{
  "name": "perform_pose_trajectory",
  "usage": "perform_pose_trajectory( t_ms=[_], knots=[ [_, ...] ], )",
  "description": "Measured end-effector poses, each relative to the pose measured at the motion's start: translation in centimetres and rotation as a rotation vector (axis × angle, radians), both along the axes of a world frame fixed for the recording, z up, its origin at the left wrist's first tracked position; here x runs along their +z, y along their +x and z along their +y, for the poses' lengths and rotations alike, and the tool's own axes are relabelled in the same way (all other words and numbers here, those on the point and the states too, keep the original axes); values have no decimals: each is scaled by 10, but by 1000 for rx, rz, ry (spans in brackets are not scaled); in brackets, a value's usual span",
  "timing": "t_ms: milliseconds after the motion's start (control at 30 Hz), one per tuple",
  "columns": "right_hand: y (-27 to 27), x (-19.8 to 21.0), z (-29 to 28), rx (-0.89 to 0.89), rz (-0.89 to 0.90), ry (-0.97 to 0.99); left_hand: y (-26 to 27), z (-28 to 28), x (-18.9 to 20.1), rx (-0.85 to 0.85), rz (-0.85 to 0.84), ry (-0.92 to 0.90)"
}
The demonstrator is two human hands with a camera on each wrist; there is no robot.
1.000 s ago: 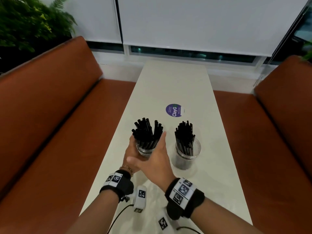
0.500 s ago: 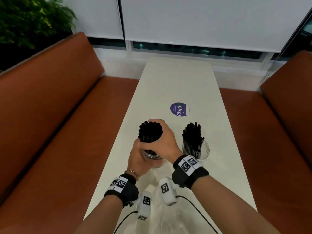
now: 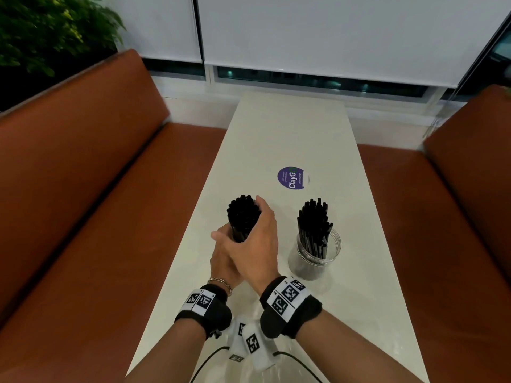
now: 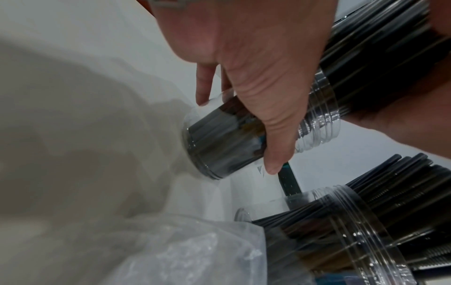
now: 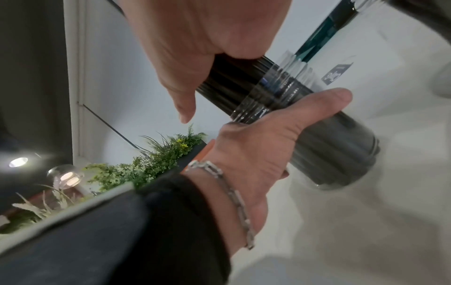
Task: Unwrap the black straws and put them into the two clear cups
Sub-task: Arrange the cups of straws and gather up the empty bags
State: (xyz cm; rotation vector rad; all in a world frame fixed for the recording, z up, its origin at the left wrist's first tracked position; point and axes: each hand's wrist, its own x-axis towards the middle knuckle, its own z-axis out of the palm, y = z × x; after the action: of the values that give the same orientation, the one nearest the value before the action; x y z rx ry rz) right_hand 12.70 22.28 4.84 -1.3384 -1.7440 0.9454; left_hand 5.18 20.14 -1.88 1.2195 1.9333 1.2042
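Two clear cups stand on the white table (image 3: 290,128), both filled with black straws. The left cup (image 4: 219,138) is gripped low by my left hand (image 4: 256,96), thumb and fingers curled round its wall. In the head view this hand (image 3: 221,264) lies mostly behind my right hand (image 3: 257,239). My right hand wraps round the straw bundle (image 3: 243,214) just above the cup's rim, squeezing it tight. The right wrist view shows the same hold on the straws (image 5: 231,83) and the cup (image 5: 341,150). The right cup (image 3: 315,250) stands free, its straws (image 3: 315,217) splayed.
Crumpled clear plastic wrap (image 4: 183,250) lies on the table near me. A round purple sticker (image 3: 290,178) sits beyond the cups. Brown benches (image 3: 96,189) flank the narrow table on both sides. A plant (image 3: 41,29) is at the far left.
My right hand has come over the left cup and closed round its straws, pulling the splayed bundle tight. My left hand has stayed on the cup.
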Motion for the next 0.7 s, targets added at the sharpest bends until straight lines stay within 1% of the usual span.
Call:
perform_pose_trajectory(
  t_ms=[100,200,300,400,467,567,700],
  knots=[
    [0,2,7,-8,-8,40,2,2,4,8,-1,-36],
    [-1,2,15,2,16,59,5,-1,8,44,65,-68],
    [-6,-3,12,-31,35,108,5,-9,11,109,-26,-134],
    [-14,-8,6,-113,59,132,7,-14,23,98,-78,-98],
    [-17,-10,4,-138,67,124,8,-13,30,56,-46,-88],
    [-17,-11,2,-128,58,116,9,-13,34,39,-29,-84],
    [-12,-8,3,-72,1,101,8,-15,34,20,-23,-104]
  ],
)
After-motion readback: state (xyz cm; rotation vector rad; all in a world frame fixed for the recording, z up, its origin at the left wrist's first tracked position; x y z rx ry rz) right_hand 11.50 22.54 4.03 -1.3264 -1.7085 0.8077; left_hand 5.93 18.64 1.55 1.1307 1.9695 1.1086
